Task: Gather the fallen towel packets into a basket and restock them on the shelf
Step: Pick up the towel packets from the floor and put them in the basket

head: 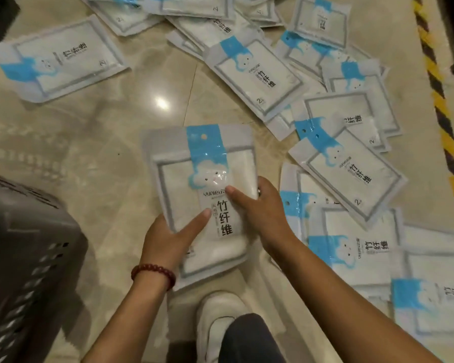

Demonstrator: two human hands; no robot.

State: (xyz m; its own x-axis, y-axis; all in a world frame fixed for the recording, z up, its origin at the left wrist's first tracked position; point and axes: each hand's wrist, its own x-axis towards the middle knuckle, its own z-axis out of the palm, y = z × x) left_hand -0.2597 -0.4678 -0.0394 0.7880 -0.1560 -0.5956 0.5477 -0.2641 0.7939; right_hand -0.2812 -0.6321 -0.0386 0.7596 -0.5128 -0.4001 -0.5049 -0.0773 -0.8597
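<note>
Towel packet (194, 174) gripped by both hands, seemingly.

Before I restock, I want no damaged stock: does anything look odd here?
Many white-and-blue towel packets lie scattered and overlapping on the beige tile floor, not shelved. None looks torn.

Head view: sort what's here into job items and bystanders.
Job: held packet, in left hand and right hand; loose packets on the floor; basket.

Bystanders: bead bracelet, white shoe, striped floor tape.
</note>
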